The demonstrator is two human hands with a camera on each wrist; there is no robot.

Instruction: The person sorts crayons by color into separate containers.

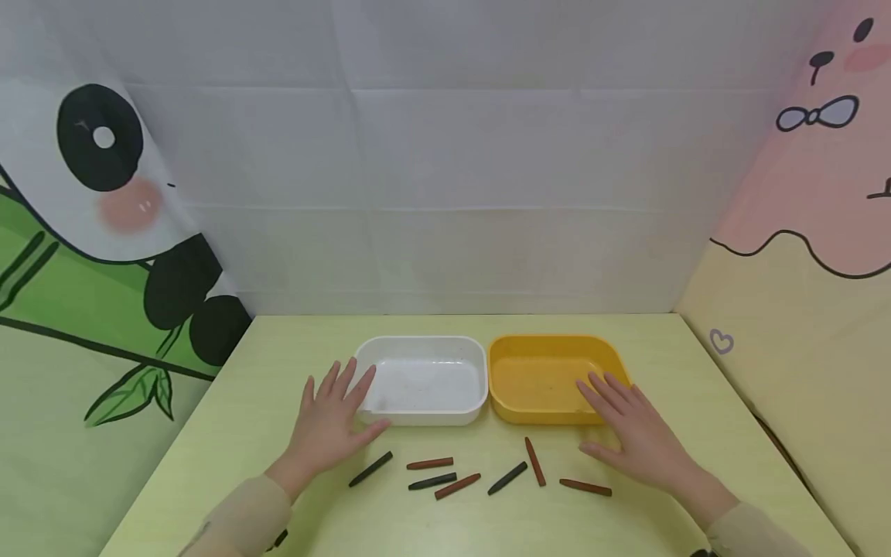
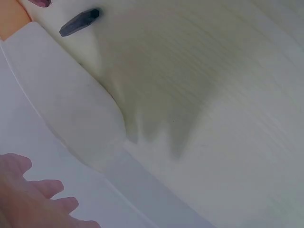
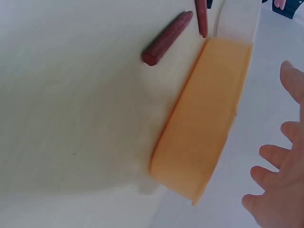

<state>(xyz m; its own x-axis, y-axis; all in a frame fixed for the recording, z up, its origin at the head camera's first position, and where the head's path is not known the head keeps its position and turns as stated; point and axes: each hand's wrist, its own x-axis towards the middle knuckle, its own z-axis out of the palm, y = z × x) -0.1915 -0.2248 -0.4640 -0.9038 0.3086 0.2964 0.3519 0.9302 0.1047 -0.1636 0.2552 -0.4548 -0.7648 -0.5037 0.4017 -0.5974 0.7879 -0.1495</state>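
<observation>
Under my L hand & R hand I've got a pale yellow table, faint wood grain. Straight ahead, past both: whitish-grey sheet for a back wall, w/ horiz. & vert. fold creases. Out L of my L hand, a L panel w/ cartoon panda-like face (huge black eye patch, pink cheek), green stalk & leaves lower down. Out R of my R hand, a R panel: pink figure, bow tie, pale yellow below, small heart nr table edge. Light's soft, shadows blurry.
</observation>
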